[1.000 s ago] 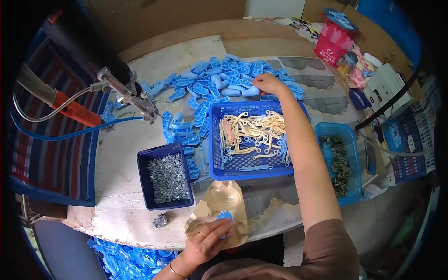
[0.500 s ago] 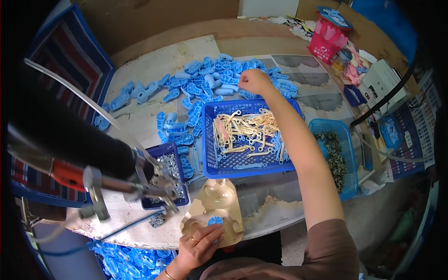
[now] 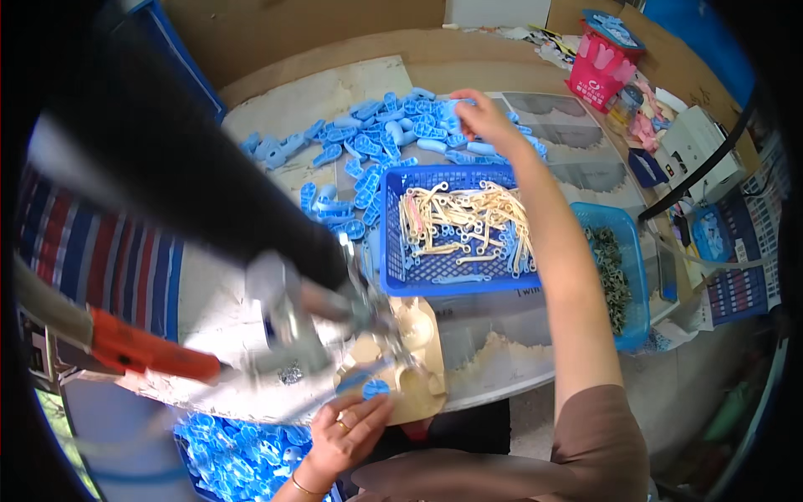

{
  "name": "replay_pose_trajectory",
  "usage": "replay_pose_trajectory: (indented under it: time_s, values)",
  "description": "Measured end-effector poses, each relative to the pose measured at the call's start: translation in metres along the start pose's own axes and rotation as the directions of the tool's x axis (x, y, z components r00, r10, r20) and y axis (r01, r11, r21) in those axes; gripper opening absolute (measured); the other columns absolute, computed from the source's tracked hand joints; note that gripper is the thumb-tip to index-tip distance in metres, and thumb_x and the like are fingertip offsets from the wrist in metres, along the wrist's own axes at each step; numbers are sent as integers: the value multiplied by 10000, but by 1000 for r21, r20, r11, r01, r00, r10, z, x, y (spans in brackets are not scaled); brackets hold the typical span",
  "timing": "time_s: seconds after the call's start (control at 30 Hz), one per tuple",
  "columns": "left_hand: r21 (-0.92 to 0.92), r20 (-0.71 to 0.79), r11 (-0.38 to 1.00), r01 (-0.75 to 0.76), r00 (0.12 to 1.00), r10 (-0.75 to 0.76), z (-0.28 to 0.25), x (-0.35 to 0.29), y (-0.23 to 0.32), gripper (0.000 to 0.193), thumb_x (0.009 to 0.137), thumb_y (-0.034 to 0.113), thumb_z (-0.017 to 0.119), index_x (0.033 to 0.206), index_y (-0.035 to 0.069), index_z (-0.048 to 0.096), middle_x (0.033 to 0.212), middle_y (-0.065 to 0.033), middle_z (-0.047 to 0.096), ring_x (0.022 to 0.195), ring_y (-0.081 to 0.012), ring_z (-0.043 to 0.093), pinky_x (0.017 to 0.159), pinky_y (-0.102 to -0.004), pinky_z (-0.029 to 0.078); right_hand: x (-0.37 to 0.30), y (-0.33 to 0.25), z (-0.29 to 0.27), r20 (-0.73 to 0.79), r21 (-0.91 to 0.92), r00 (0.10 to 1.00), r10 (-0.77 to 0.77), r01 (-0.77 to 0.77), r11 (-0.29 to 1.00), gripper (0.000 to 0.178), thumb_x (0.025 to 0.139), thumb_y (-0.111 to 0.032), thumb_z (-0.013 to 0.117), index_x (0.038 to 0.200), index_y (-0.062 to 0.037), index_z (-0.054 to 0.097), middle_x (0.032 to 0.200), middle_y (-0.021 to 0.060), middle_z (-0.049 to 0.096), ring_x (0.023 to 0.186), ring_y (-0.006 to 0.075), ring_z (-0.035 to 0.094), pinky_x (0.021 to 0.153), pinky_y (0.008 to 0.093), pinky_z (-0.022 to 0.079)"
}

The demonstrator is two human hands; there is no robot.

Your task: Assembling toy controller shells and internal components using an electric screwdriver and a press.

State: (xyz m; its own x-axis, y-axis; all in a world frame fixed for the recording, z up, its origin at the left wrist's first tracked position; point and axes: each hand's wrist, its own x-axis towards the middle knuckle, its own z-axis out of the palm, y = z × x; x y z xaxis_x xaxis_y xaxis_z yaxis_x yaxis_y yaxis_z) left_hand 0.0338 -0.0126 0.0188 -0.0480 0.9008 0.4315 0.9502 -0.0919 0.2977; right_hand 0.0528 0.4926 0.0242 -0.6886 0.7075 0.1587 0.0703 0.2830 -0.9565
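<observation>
Looks only partway along: pinches one blue piece (image 3: 376, 388) at the tan fixture (image 3: 425, 406) with the left hand (image 3: 345, 431); holds the half-curled right hand (image 3: 487, 121) at the heap of blue shells (image 3: 389, 138), cannot tell whether gripping any. Leaves plenty unworked on the bench (image 3: 209, 276).

We are looking at a brown wall (image 3: 335, 33) curving across the top of the frame, where a white panel (image 3: 498, 13) is standing near the centre. Brown cardboard (image 3: 694, 79) and a blue sheet (image 3: 703, 29) are filling the upper right. The pale tabletop (image 3: 207, 293) is stretching through the middle, bright light whitening its lower left. Striped fabric (image 3: 109, 251) is covering the left side, and grey floor (image 3: 652, 397) is showing lower right.
</observation>
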Motion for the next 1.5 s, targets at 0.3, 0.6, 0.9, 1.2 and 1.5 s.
replay_pose_trajectory:
  time_s: [0.3, 0.6, 0.9, 1.2, 1.5]
  values:
    - [44, 202, 997, 67, 977, -74, 4, -28, -20, 397, 821, 213, 685, 1195, 90, 636, 1205, -46, 639, 1167, -211, 582, 1080, -433, 363, -221, -84, 88, 649, -112, 751, 121, -64, 992, 222, 865, -183, 669, 1043, -65, 609, 801, 24, 636, 657, 116, 622, 579, 274, 495]
    - [-11, 91, 999, 40, 995, -39, 9, -37, -25, 421, 800, 140, 699, 1209, 88, 614, 1245, -57, 616, 1202, -220, 556, 1075, -426, 377, -290, -75, 124, 646, -447, 757, -98, 479, 755, 267, 815, -245, 699, 1049, -139, 623, 887, 57, 589, 824, 269, 625, 697, 378, 498]
    - [-155, -212, 917, 367, 894, -394, -27, -49, -88, 219, 803, -51, 617, 1008, 21, 638, 1053, -138, 672, 984, -323, 627, 911, -415, 479, -147, -96, 144, 254, -318, 941, -222, 298, 900, 129, 863, -137, 655, 946, -39, 669, 795, 77, 678, 682, 155, 624, 640, 296, 497]
    - [-110, -290, 943, 313, 898, -332, -40, -15, -141, 142, 823, 44, 657, 964, 55, 644, 1012, -97, 676, 922, -295, 637, 811, -381, 504, -15, -81, 159, 434, -232, 892, -128, 248, 941, 229, 905, -196, 631, 1041, -12, 647, 927, 86, 683, 745, 115, 629, 664, 260, 502]
    - [191, -64, 954, 230, 973, -222, -15, 132, -334, 279, 857, 160, 622, 1121, 72, 597, 1210, -112, 575, 1094, -309, 547, 942, -417, 457, -116, -155, 126, 632, 500, 763, -135, -269, 823, 793, 938, -686, 269, 1147, 23, 556, 977, 197, 645, 783, 292, 647, 745, 394, 528]
